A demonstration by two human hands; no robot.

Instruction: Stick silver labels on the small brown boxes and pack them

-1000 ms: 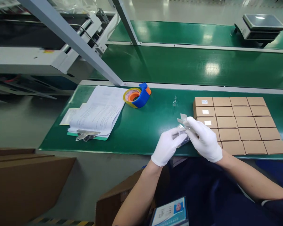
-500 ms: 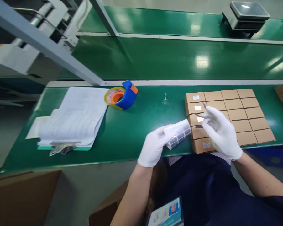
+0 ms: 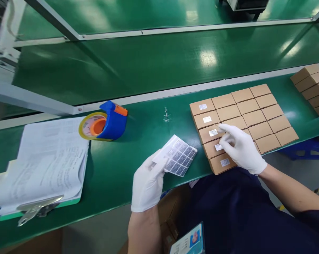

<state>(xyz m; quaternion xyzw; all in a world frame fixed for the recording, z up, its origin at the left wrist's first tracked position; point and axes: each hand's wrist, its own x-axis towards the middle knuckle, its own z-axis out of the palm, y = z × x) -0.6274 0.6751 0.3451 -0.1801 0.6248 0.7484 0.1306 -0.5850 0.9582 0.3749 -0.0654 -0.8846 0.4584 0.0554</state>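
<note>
My left hand (image 3: 148,183), in a white glove, pinches a folded sheet of labels (image 3: 179,158) above the bench, printed squares facing up. My right hand (image 3: 238,146), also gloved, is over the left column of small brown cartons (image 3: 250,107), thumb and forefinger curled together. A thin tip (image 3: 218,126) juts out from its fingers; it looks like tweezers, mostly hidden by the glove. White labels show on the cartons of the left column, and one label (image 3: 218,147) is partly covered by the right thumb.
A blue tape dispenser (image 3: 113,121) with yellow-edged tape stands left on the green bench (image 3: 146,141). Beside it lies a clipboard with papers (image 3: 48,158). More cartons (image 3: 313,86) are stacked at far right. A metal frame post (image 3: 29,97) rises at the left.
The view has shifted, turning the bench. My left hand has tilted the label sheet flatter to the camera. A label now shows on the fourth carton, where none was visible before.
</note>
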